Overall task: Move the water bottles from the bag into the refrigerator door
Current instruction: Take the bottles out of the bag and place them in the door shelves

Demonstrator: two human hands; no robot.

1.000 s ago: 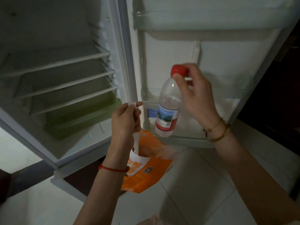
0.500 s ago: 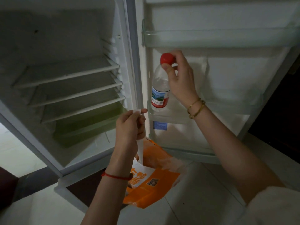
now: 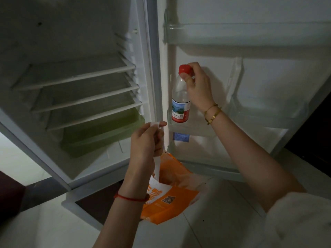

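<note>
Alignment decides the coming move: the water bottle point(image 3: 180, 97) hangs straight down from the right hand point(image 3: 198, 88), long axis vertical, red cap point(image 3: 185, 69) on top and base low inside the left end of the middle door shelf point(image 3: 206, 127), close against the hinge side of the refrigerator door point(image 3: 268, 77). The grip sits at the very top, thumb pressed on the neck just under the cap and fingers curled round behind it, so the whole body of the bottle lies below the hand. Whether the base already rests on the shelf floor cannot be told, since the clear front rail crosses the label; by the look of it, only a small lowering and a letting go remain for this bottle. The right hand is plainly the nearer one. The left hand point(image 3: 146, 140) is lower and to the left, apart from the bottle, pinching the white strap handle point(image 3: 157, 165) of the orange bag point(image 3: 172, 197), which sags below it near the pale tiled floor point(image 3: 223, 221). The bottle is clear, thin-walled plastic, round and slim, with a glossy red and white wrap label showing a landscape. The shelf is smooth translucent plastic, and the bag looks like crinkly printed film or paper. What is left inside the bag is hidden.
</note>
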